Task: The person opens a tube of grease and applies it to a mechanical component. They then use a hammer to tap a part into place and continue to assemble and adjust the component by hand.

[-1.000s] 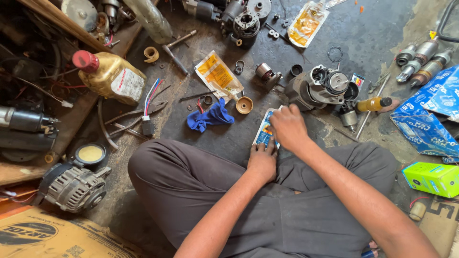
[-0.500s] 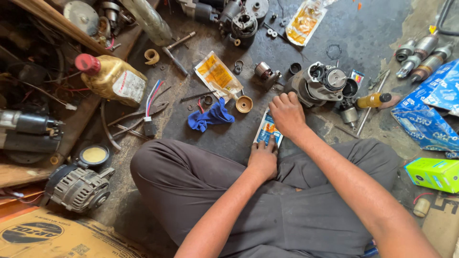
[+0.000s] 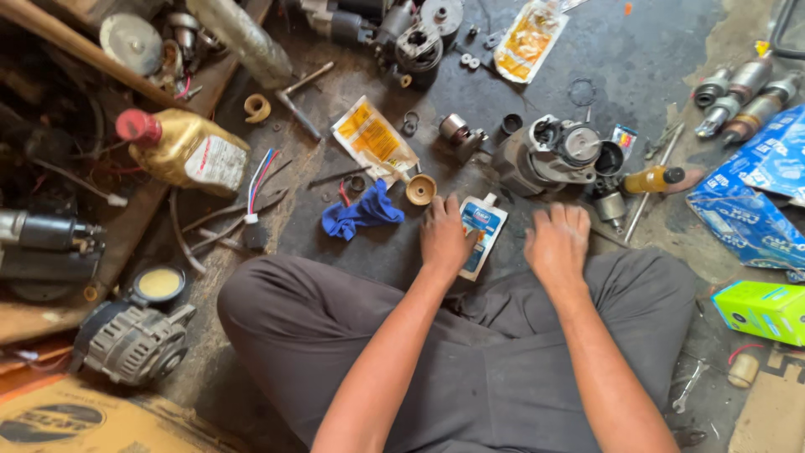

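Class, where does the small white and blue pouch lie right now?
In the head view, the white and blue pouch lies on the floor at centre, partly under the left hand, left of the right hand.

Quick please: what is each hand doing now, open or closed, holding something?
Left hand: open, palm down, resting on the white and blue pouch, not gripping it.
Right hand: open, palm down, holding nothing, just in front of the metal motor housing.

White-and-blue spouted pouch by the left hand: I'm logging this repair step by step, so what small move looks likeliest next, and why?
Probably the left hand closes on the white-and-blue spouted pouch and lifts it. That hand already rests on the pouch's edge on the dark floor, while the right hand lies flat and empty beside it, just short of the grey metal motor housing. This is a guess.
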